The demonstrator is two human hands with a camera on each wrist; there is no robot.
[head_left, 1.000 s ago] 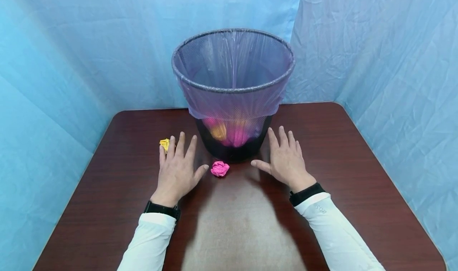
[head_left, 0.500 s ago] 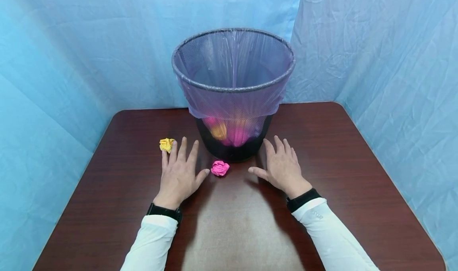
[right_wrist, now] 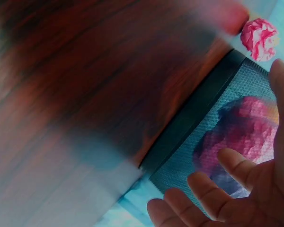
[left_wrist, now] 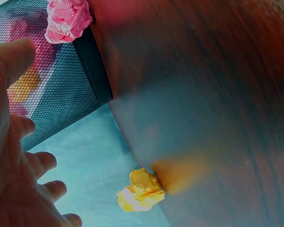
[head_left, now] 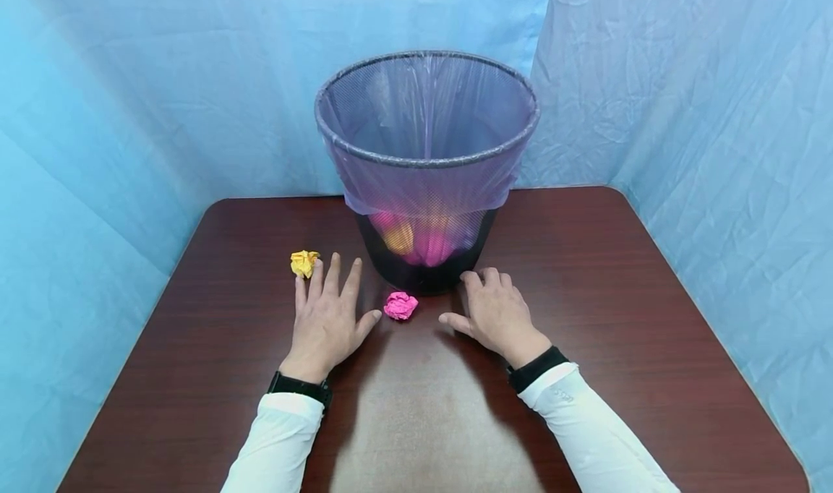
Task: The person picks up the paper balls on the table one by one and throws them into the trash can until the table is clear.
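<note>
**Hands flat by the bin, pink paper ball between them**

Left hand (head_left: 327,318) lies palm-down on the dark wooden table (head_left: 651,319), fingers straight and slightly fanned, thumb out toward 3 o'clock. It holds nothing. Pink crumpled paper ball (head_left: 400,306) sits just off the thumb tip, at about 2 o'clock from the hand's middle, close but apart. Yellow crumpled paper ball (head_left: 303,263) lies at about 11 o'clock, just beside the tips of the outer fingers; contact cannot be told from the head view, and the left wrist view shows the ball (left_wrist: 141,190) clear of the fingers (left_wrist: 47,163).

Right hand (head_left: 494,312) is over the table at about 3 o'clock from the pink ball, fingers loosely bent, thumb pointing toward 9 o'clock. It grips nothing. Its fingertips (head_left: 484,276) come near the base of the mesh wastebasket (head_left: 426,164).

Wastebasket stands at 12 o'clock from the pink ball, lined with a translucent purple bag (head_left: 423,189). Pink and yellow crumpled paper (head_left: 416,240) shows through the mesh low inside. Blue sheeting (head_left: 130,81) hangs behind and to both sides.
</note>
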